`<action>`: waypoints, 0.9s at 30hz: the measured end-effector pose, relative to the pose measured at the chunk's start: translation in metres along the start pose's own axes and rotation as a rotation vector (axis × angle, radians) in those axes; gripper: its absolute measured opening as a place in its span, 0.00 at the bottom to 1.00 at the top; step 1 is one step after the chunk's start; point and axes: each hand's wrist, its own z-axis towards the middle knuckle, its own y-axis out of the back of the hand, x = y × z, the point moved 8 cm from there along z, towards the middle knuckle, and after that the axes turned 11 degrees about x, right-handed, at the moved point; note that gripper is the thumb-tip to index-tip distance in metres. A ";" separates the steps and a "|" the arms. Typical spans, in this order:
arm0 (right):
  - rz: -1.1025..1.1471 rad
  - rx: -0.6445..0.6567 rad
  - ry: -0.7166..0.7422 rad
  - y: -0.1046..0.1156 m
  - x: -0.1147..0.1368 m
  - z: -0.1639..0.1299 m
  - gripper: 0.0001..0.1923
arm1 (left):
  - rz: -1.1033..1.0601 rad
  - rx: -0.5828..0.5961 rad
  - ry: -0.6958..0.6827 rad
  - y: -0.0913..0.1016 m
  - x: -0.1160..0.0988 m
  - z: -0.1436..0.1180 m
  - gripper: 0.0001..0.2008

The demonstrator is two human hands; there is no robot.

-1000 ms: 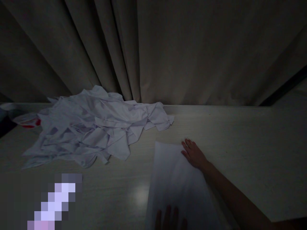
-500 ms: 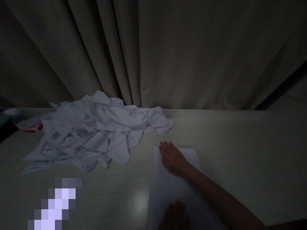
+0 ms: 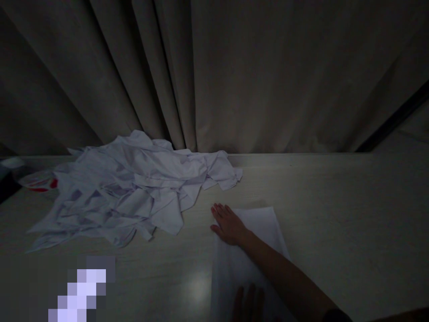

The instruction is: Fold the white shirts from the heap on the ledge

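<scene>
A flat, folded white cloth [image 3: 264,228] lies on the pale table [image 3: 335,210] in front of me. My right hand [image 3: 227,223] rests flat on the cloth's far left corner, fingers spread and pointing away from me, with my forearm running across the cloth. My left hand [image 3: 248,304] lies flat on the near part of the same cloth at the bottom edge of the view; only its fingers show. Neither hand grips anything. The scene is dim.
A crumpled heap of white cloths [image 3: 130,188] covers the table's left half. A small white and red item [image 3: 42,181] sits at its far left. A grey curtain [image 3: 214,71] hangs behind the table. A blurred patch [image 3: 80,290] covers the lower left.
My right hand has slid leftward across the far edge of the folded cloth, from its right side to its left corner. My left hand stays on the near part.
</scene>
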 end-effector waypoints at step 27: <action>-0.170 -0.014 -0.291 0.003 -0.121 -0.104 0.31 | -0.067 0.331 -0.068 0.046 0.093 0.081 0.36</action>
